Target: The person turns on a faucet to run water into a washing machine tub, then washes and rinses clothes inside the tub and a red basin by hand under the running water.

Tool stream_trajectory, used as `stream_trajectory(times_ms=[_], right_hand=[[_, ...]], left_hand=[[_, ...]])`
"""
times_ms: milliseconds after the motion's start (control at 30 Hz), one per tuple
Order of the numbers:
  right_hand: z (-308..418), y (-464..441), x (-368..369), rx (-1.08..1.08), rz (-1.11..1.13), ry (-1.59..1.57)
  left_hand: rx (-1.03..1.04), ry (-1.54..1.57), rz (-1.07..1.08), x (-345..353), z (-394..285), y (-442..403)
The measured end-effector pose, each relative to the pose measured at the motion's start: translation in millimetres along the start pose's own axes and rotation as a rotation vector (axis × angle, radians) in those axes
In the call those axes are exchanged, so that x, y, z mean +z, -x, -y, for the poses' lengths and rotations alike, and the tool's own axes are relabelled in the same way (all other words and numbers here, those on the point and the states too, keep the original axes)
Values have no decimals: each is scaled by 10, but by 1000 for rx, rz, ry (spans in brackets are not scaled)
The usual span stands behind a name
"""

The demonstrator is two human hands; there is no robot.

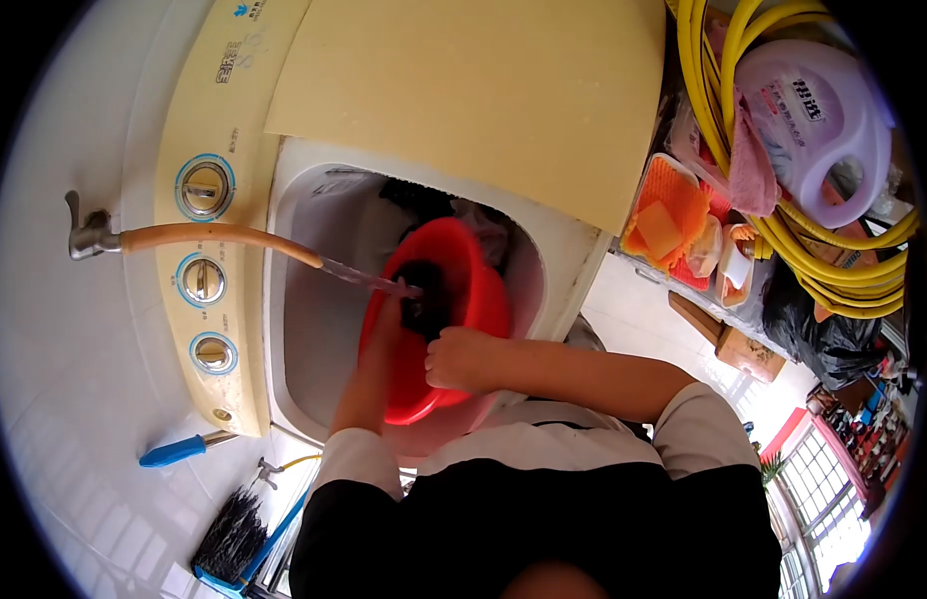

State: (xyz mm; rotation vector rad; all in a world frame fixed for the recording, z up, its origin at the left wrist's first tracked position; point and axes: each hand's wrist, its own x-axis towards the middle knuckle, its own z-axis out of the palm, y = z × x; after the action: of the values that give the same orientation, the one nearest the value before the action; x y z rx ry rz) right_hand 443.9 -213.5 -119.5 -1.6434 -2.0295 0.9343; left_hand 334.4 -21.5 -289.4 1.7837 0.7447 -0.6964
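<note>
Extending from the left, a hose (224, 232) points into a red basin (488, 280) within the washer tub (313, 344). Left hand (387, 311): blurred, grip indeterminable. Dark cloth (423, 311) lies in the basin, its handling apparently unfinished; further cloth (413, 197) lies outside it, far in the tub. Right hand (457, 359): fingers curled closed, contents hidden.

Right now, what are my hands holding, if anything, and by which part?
It can't be told: your left hand, blurred, and your curled right hand are both at the dark cloth inside the red basin; any grip is hidden.
</note>
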Motion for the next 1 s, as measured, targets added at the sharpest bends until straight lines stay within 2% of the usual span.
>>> stream_trajectory(times_ms=[33, 167, 300, 400, 467, 500, 567, 600, 667, 700, 767, 800, 867, 900, 933, 1000], right_hand=[[-8, -5, 21, -3, -23, -13], [-9, -4, 14, -38, -38, -7], [-27, 5, 21, -41, -49, 3], [-9, 36, -49, -45, -68, -7], [12, 7, -54, -29, -29, -52], [-16, 8, -72, -29, -26, -37], [9, 11, -46, -7, -34, -35], [-13, 4, -22, -11, -31, -36], [6, -44, 50, 30, 38, -46], [21, -45, 47, 13, 41, -47], [4, -25, 1, 18, 3, -40], [-16, -23, -7, 19, 0, -34], [-8, -26, 27, 3, -2, -11], [-1, -28, 43, 3, 0, -12], [-5, -29, 52, -12, -14, -8], [-44, -15, 44, -23, -24, -1]], left_hand=[[-64, 39, 63, -121, -85, 78], [-144, -249, 96, -343, -448, 122], [420, -714, -457, 53, -218, -113], [528, -1066, -375, 264, -406, -37], [491, -1001, -81, 354, -85, -133], [498, -999, -95, 402, 126, -292], [-3, -814, -92, 432, 557, -462], [-7, -810, -93, 332, 476, -431], [-28, 308, -108, 42, 135, -153], [-36, 311, -122, -34, 31, -11], [20, 919, -49, -160, -141, 172], [27, 917, -49, -173, -166, 199], [-38, 578, 84, -171, -179, 267], [-39, 579, 84, -145, -56, 212], [105, -108, -6, -105, 50, 128], [247, -792, -97, -32, 123, -16]])
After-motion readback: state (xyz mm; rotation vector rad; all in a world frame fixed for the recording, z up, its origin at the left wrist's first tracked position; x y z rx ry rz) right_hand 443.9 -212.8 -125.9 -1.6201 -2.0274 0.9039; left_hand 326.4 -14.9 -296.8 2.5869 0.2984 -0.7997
